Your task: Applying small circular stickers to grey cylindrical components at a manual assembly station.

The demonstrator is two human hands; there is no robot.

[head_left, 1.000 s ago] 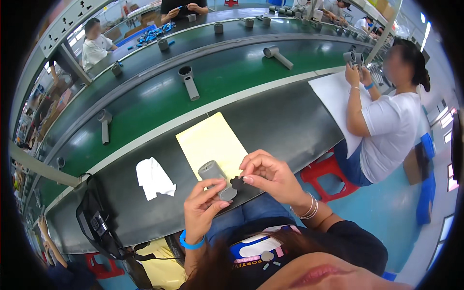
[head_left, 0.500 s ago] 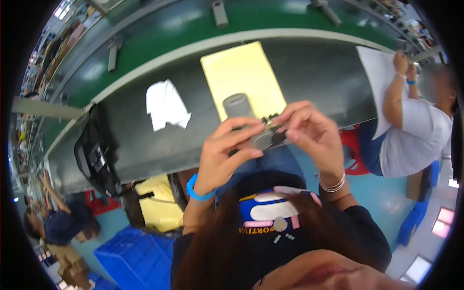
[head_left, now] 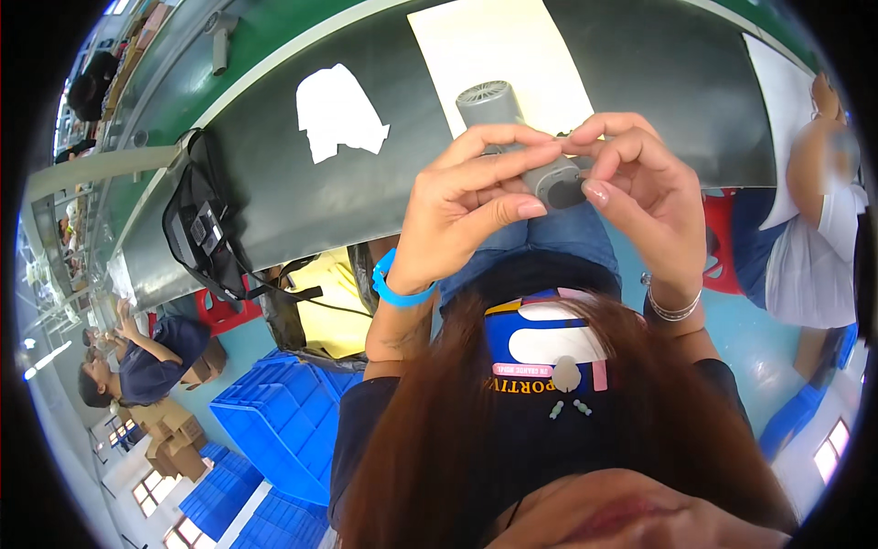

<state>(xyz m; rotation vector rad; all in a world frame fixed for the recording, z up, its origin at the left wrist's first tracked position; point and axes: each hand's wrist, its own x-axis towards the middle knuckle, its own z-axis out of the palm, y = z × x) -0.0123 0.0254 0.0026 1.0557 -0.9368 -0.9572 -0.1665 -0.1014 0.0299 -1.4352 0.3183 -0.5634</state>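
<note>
Between my hands is a grey handheld fan (head_left: 487, 102), its round, grilled head pointing away from me over the yellow sheet. The grey end of its handle (head_left: 554, 183), with a darker oval face, is turned toward me. My left hand (head_left: 476, 197), with a blue wristband, is closed round the handle from the left. My right hand (head_left: 640, 174) has its fingers bent at the handle end, the thumb against the dark face. Its index fingertip meets my left fingertips, and any small part there is hidden.
A yellow sheet (head_left: 498, 46) and a crumpled white cloth or paper (head_left: 338, 114) lie on the dark table (head_left: 256, 156). A black bag (head_left: 197, 229) stands at its left end. Blue crates (head_left: 274, 421) are at lower left. Another person sits at right beside a white sheet (head_left: 777, 110).
The view has shifted, so the table sits higher in the picture. The handle end has tilted up and shows its face more clearly. Dark small bits seen near my fingertips earlier are now mostly hidden.
</note>
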